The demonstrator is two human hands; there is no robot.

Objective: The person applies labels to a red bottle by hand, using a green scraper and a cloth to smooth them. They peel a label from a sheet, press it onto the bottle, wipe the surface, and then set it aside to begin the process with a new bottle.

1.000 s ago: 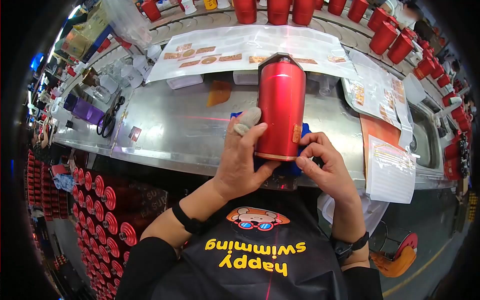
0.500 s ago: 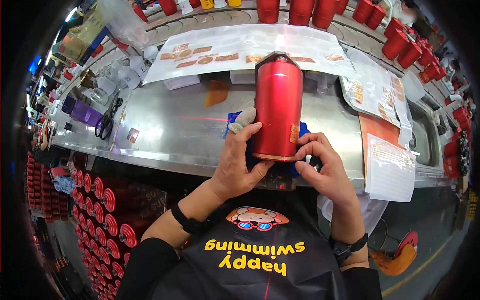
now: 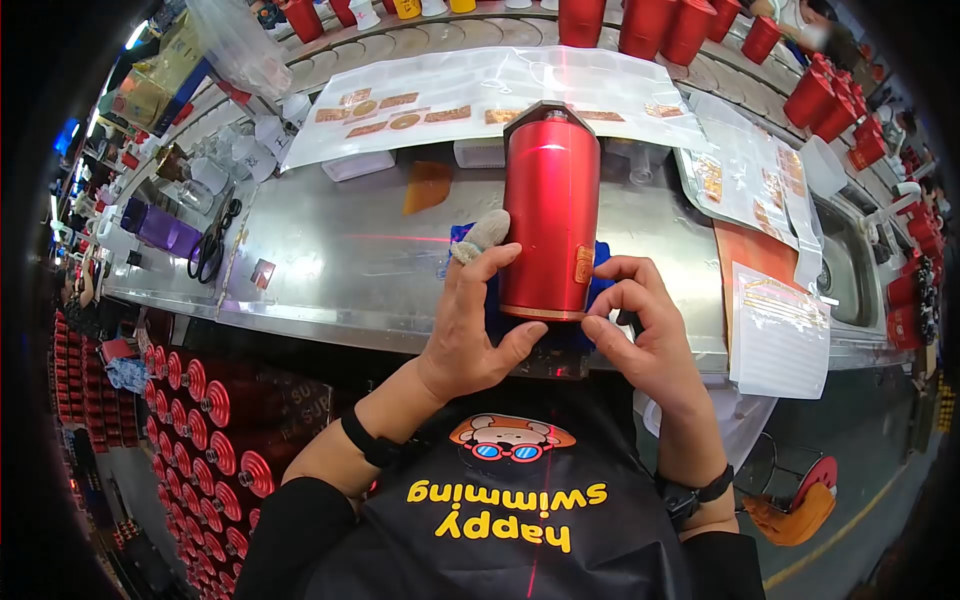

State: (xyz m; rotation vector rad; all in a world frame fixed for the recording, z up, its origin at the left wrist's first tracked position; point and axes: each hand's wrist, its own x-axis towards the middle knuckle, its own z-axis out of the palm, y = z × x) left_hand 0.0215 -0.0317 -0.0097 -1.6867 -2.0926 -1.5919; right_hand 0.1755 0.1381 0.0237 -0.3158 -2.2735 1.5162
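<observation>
A shiny red cylindrical canister (image 3: 552, 215) lies between my hands, its dark angular end pointing away from me. Near its lower right edge is a small gold label (image 3: 584, 264). My left hand (image 3: 468, 325) grips the left side and near end, and a pale cover wraps one finger. On the right, my right hand (image 3: 645, 325) has curled fingers at the canister's edge, index tip by the label and thumb by the bottom rim. A blue cloth (image 3: 603, 285) shows partly beneath the canister.
A metal workbench (image 3: 330, 260) holds a white sheet with gold labels (image 3: 440, 75), purple bottle (image 3: 165, 228), black cable (image 3: 212, 245) and amber piece (image 3: 427, 188). Papers (image 3: 780, 335) overhang the front edge beside a sink (image 3: 848, 265). Red canisters stand along the far track (image 3: 400, 50).
The canister and both hands stay nearly in place, with the canister slightly farther left in view. Red canisters along the far track appear in different positions.
</observation>
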